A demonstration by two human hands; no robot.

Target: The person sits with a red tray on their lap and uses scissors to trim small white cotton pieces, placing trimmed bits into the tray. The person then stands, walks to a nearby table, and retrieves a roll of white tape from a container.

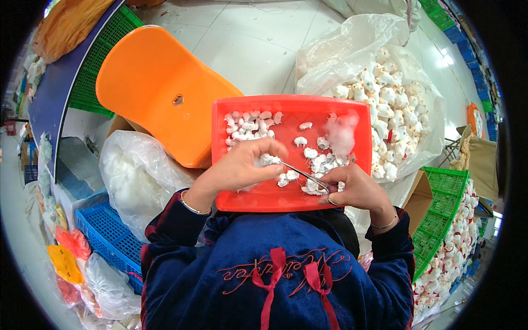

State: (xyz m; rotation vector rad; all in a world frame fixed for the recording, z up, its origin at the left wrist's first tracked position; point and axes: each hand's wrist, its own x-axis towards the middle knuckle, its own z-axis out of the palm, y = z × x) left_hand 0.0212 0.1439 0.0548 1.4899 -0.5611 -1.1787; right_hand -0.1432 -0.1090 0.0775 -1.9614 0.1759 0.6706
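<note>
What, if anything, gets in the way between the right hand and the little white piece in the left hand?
Only the slim metal tool, which the right hand holds and which reaches across to the little white piece in the left hand. Nothing else visible blocks that gap, above the red tray.

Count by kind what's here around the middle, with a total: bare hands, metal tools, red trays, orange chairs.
Bare hands: 2, the left hand and the right hand
Metal tool: 1
Red tray: 1
Orange chair: 1
Total: 5
</note>
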